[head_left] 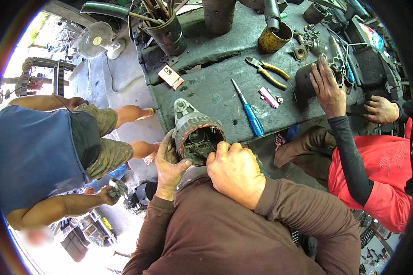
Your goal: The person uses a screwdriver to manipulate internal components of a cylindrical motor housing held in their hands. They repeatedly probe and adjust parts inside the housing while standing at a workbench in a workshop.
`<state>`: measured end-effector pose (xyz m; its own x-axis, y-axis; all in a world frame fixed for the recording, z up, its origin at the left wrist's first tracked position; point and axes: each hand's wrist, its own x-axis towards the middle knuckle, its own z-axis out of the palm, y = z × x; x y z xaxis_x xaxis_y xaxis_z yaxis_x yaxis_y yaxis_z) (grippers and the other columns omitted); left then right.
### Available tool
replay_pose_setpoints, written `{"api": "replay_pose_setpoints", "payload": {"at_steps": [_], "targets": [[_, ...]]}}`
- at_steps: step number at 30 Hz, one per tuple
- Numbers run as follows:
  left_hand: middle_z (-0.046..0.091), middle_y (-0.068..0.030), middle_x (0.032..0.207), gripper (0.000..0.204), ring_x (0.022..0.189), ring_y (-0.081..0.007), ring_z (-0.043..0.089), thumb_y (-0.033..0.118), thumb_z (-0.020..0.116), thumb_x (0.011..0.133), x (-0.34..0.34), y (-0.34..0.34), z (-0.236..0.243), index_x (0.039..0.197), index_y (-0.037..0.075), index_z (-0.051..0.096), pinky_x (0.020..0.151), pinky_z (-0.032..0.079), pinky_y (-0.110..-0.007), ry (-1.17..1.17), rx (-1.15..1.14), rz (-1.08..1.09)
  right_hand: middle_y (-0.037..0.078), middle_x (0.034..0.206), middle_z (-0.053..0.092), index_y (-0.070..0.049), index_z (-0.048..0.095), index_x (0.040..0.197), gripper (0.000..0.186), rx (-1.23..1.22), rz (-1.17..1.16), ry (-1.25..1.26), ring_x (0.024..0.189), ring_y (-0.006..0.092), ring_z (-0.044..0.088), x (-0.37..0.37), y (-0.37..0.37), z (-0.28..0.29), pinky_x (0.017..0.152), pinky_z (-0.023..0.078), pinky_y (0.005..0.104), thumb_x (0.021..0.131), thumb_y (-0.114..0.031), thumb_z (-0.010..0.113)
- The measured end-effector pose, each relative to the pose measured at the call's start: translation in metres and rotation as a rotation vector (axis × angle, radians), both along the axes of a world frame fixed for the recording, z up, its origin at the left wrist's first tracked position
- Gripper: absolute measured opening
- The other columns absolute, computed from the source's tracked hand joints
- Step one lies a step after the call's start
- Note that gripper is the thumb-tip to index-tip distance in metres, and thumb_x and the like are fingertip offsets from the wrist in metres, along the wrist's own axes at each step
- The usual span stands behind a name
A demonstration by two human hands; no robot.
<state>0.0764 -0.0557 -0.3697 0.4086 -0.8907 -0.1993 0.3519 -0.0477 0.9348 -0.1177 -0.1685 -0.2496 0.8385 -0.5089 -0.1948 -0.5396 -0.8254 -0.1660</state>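
Close to my body, at the front edge of the dark workbench (206, 98), is an alternator housing (191, 115) of grey cast metal. A ring of copper windings lines its round mouth, and the dark hollow faces me. My left hand (170, 162) is wrapped round the housing's left side, thumb at the lower rim. At the right of the mouth, my right hand (236, 172) is closed in a fist against the rim. Whatever its fingers grip is hidden from view. A blue-handled screwdriver (251, 114) lies on the bench, right of the housing.
Yellow-handled pliers (271, 75), a pink packet (269, 97) and a small box (170, 77) lie farther back. Tool-filled can (166, 39) and rusty can (274, 39) stand behind. A co-worker in red (376, 169) rests a hand on a dark cylinder; another person (41, 151) stands left.
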Motion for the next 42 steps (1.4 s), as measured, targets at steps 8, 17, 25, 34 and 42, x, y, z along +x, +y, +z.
{"api": "replay_pose_setpoints", "payload": {"at_steps": [8, 17, 25, 34, 42], "targets": [[0.057, -0.0194, 0.157, 0.117, 0.145, -0.0295, 0.058, 0.017, 0.104, 0.075, 0.000, 0.003, -0.002, 0.167, -0.007, 0.036, 0.124, 0.049, -0.046, 0.013, 0.002, -0.003, 0.017, 0.088, 0.074, -0.003, 0.080, 0.092, 0.023, 0.127, -0.005, 0.027, 0.076, 0.0316, 0.077, 0.005, -0.011, 0.002, 0.059, 0.061, 0.0430, 0.085, -0.024, 0.074], [0.058, -0.0189, 0.156, 0.119, 0.145, -0.0295, 0.058, 0.020, 0.105, 0.074, -0.002, 0.005, -0.004, 0.167, -0.006, 0.036, 0.124, 0.048, -0.046, 0.003, 0.009, 0.019, 0.018, 0.087, 0.075, -0.004, 0.080, 0.088, 0.018, 0.163, 0.055, 0.001, 0.076, 0.0325, 0.079, 0.004, -0.026, 0.000, 0.060, 0.061, 0.0440, 0.083, -0.020, 0.074], [0.058, -0.0193, 0.156, 0.119, 0.144, -0.0299, 0.058, 0.022, 0.105, 0.074, -0.003, 0.006, -0.005, 0.167, -0.006, 0.037, 0.123, 0.048, -0.046, 0.012, -0.012, 0.025, 0.016, 0.092, 0.072, -0.002, 0.078, 0.091, 0.020, 0.018, 0.029, 0.024, 0.083, 0.0306, 0.074, 0.001, -0.015, 0.000, 0.063, 0.059, 0.0432, 0.084, -0.020, 0.073], [0.056, -0.0194, 0.156, 0.120, 0.145, -0.0298, 0.057, 0.021, 0.105, 0.073, -0.005, 0.007, -0.006, 0.167, -0.007, 0.036, 0.124, 0.047, -0.046, 0.007, -0.008, 0.029, 0.016, 0.095, 0.074, -0.003, 0.084, 0.096, 0.025, 0.003, 0.027, 0.066, 0.090, 0.0312, 0.073, -0.008, -0.014, 0.000, 0.071, 0.060, 0.0456, 0.090, -0.023, 0.069], [0.056, -0.0191, 0.156, 0.121, 0.146, -0.0296, 0.056, 0.024, 0.106, 0.072, -0.005, 0.007, -0.007, 0.166, -0.006, 0.036, 0.124, 0.047, -0.046, -0.015, -0.010, 0.012, 0.017, 0.091, 0.075, -0.004, 0.083, 0.093, 0.024, 0.174, -0.005, 0.015, 0.081, 0.0324, 0.077, -0.010, -0.018, -0.004, 0.064, 0.060, 0.0429, 0.088, -0.025, 0.072]]}}
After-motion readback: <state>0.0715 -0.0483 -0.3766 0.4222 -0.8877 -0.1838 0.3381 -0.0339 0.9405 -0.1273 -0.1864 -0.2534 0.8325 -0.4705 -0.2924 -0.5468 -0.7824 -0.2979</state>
